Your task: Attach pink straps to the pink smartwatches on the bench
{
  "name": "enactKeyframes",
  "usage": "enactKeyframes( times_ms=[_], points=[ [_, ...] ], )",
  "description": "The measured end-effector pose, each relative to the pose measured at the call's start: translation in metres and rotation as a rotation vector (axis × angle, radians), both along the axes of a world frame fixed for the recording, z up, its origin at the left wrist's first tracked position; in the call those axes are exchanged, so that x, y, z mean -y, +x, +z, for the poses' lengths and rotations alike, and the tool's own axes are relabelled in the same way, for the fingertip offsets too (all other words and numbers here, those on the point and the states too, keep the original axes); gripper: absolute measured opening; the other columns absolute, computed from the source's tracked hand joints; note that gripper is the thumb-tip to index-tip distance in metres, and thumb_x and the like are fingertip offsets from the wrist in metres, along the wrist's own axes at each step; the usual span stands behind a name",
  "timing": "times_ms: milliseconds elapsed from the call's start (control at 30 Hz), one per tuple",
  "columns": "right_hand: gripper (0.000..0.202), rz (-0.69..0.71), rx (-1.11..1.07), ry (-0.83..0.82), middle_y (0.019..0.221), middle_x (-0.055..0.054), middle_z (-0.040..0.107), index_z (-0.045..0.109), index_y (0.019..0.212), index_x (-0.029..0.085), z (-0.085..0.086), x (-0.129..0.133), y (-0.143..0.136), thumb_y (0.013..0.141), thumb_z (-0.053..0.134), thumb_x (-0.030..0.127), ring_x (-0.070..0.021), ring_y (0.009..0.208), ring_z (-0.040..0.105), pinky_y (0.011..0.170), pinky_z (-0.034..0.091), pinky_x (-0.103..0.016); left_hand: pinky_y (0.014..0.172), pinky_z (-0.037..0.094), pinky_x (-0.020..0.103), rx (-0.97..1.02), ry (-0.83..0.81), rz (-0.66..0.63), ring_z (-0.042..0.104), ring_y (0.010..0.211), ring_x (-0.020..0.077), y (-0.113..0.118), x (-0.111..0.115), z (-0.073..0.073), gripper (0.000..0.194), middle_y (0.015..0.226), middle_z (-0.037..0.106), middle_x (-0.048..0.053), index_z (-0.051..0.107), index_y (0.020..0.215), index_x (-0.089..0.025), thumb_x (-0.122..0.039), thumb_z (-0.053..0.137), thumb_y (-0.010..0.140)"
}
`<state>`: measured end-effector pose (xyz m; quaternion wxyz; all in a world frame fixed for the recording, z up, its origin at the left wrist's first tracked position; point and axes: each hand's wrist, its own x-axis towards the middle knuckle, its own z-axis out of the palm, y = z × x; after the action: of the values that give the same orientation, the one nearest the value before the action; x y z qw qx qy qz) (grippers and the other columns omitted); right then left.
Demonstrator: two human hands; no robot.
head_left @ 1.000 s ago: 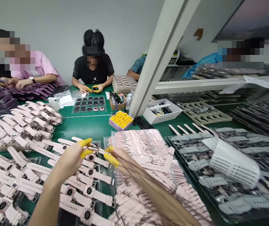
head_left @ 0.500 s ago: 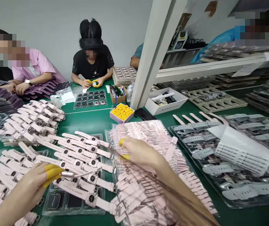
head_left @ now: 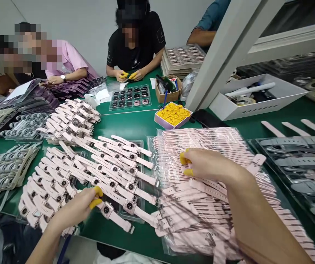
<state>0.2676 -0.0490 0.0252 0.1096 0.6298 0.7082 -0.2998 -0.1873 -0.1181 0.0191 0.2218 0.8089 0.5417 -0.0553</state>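
My left hand (head_left: 76, 207), with yellow finger cots, grips a pink-strapped smartwatch (head_left: 107, 209); its dark round sensor back faces up and one strap half points to the lower right. Beside it lie overlapping rows of similar pink-strapped watches (head_left: 115, 169), partly over a clear compartment tray (head_left: 139, 216). My right hand (head_left: 209, 163), also in yellow finger cots, hovers over a pile of pink watch straps (head_left: 201, 139) in clear plastic bags. Its thumb and fingertips are apart, and I see nothing between them. Loose straps (head_left: 209, 190) lie just below it.
A small box of yellow finger cots (head_left: 172, 115) stands beyond the straps. Trays of grey-strapped watches (head_left: 297, 161) lie right. A slanted white post (head_left: 223, 55) rises near a white box (head_left: 259, 97). Across the green table (head_left: 124, 126), a co-worker in black (head_left: 135, 47) handles a small item.
My view has shifted, showing more of the left side. The watch in my left hand has turned from edge-on to sensor-side up. My right hand stays over the straps, its fingertips closer together.
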Motion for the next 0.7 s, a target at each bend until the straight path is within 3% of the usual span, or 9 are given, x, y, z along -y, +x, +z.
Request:
enactKeyframes(
  times_ms=[100, 167, 300, 367, 433, 567, 700],
  points=[
    [0.007, 0.022, -0.019, 0.015, 0.096, -0.007, 0.068, 0.063, 0.081, 0.022, -0.004, 0.0, -0.001, 0.082, 0.064, 0.015, -0.0237, 0.083, 0.06, 0.066, 0.035, -0.036, 0.067, 0.054, 0.031, 0.017, -0.076, 0.026, 0.064, 0.078, 0.0221, 0.004, -0.005, -0.007, 0.025, 0.095, 0.07, 0.008, 0.063, 0.095, -0.023, -0.027, 0.04, 0.102],
    [0.009, 0.025, -0.026, 0.029, 0.096, -0.007, 0.066, 0.061, 0.08, 0.022, -0.006, -0.001, -0.002, 0.082, 0.065, 0.015, -0.0235, 0.081, 0.058, 0.066, 0.035, -0.037, 0.072, 0.055, 0.034, 0.02, -0.019, -0.008, 0.064, 0.082, 0.0232, 0.006, -0.005, -0.018, 0.025, 0.098, 0.07, 0.009, 0.064, 0.099, -0.022, -0.024, 0.039, 0.103],
    [0.016, 0.028, -0.019, 0.067, 0.096, -0.008, 0.062, 0.053, 0.078, 0.022, -0.009, -0.002, -0.004, 0.085, 0.065, 0.014, -0.0235, 0.081, 0.054, 0.066, 0.035, -0.037, 0.097, 0.054, 0.051, -0.002, 0.323, -0.139, 0.063, 0.096, 0.0275, 0.011, 0.005, -0.037, 0.023, 0.103, 0.071, 0.009, 0.065, 0.101, -0.023, -0.026, 0.043, 0.105],
    [0.02, 0.029, -0.029, 0.113, 0.093, -0.007, 0.061, 0.048, 0.076, 0.022, -0.01, -0.003, -0.004, 0.087, 0.061, 0.012, -0.0228, 0.08, 0.053, 0.066, 0.034, -0.037, 0.108, 0.048, 0.058, -0.02, 0.531, -0.129, 0.061, 0.109, 0.0311, 0.008, 0.016, -0.039, 0.019, 0.111, 0.071, 0.011, 0.066, 0.103, -0.022, -0.023, 0.046, 0.104],
    [0.023, 0.01, -0.042, 0.16, 0.087, -0.007, 0.06, 0.043, 0.074, 0.023, -0.012, -0.003, -0.004, 0.089, 0.056, 0.012, -0.022, 0.074, 0.051, 0.064, 0.032, -0.037, 0.107, 0.048, 0.057, -0.051, 0.609, -0.103, 0.06, 0.115, 0.0326, 0.001, 0.028, -0.037, 0.019, 0.115, 0.07, 0.013, 0.066, 0.103, -0.021, -0.019, 0.047, 0.102],
    [0.019, -0.033, -0.079, 0.16, 0.074, -0.005, 0.059, 0.037, 0.081, 0.026, -0.012, -0.006, -0.005, 0.096, 0.047, 0.019, -0.0217, 0.063, 0.048, 0.058, 0.028, -0.037, 0.092, 0.055, 0.053, -0.205, 0.496, -0.144, 0.062, 0.109, 0.0356, -0.016, 0.046, -0.027, 0.022, 0.111, 0.073, 0.015, 0.07, 0.099, -0.021, -0.02, 0.049, 0.096],
    [0.011, -0.127, -0.22, 0.145, 0.077, -0.005, 0.062, 0.037, 0.093, 0.026, -0.008, -0.007, -0.01, 0.103, 0.04, 0.031, -0.0222, 0.063, 0.053, 0.057, 0.032, -0.036, 0.09, 0.056, 0.052, -0.312, 0.353, -0.173, 0.063, 0.108, 0.0362, -0.019, 0.046, -0.024, 0.021, 0.106, 0.074, 0.014, 0.073, 0.091, -0.02, -0.027, 0.054, 0.095]
  ],
)
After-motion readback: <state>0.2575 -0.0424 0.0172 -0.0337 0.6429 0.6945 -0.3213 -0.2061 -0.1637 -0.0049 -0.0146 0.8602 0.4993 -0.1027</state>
